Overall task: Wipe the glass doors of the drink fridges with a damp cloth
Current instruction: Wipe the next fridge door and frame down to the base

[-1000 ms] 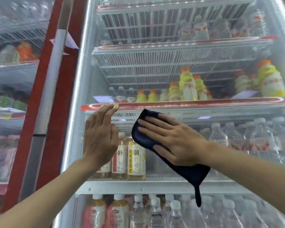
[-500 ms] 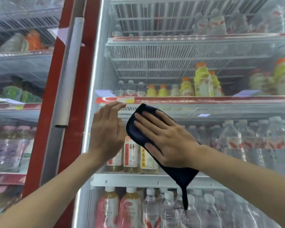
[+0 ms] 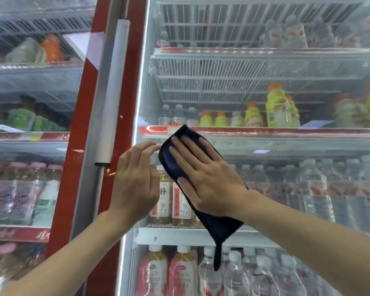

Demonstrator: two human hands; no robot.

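Note:
A dark blue cloth (image 3: pixel 181 165) lies flat on the glass door (image 3: pixel 254 82) of the right-hand drink fridge, near its left edge at the height of the red shelf strip. My right hand (image 3: pixel 209 178) presses the cloth against the glass with straight, spread fingers. The cloth's lower end hangs down below my wrist. My left hand (image 3: pixel 135 180) rests with its fingers on the glass just left of the cloth, fingertips close to the cloth's edge; it holds nothing.
A red door frame (image 3: pixel 90 146) with a long grey handle (image 3: pixel 110 92) separates this fridge from another glass-door fridge (image 3: pixel 30 103) on the left. Behind the glass stand shelves of water, tea and yellow drink bottles (image 3: pixel 278 107).
Both hands and the cloth have shifted leftwards along the glass toward the door's left edge. The left hand's fingers have bent a little more.

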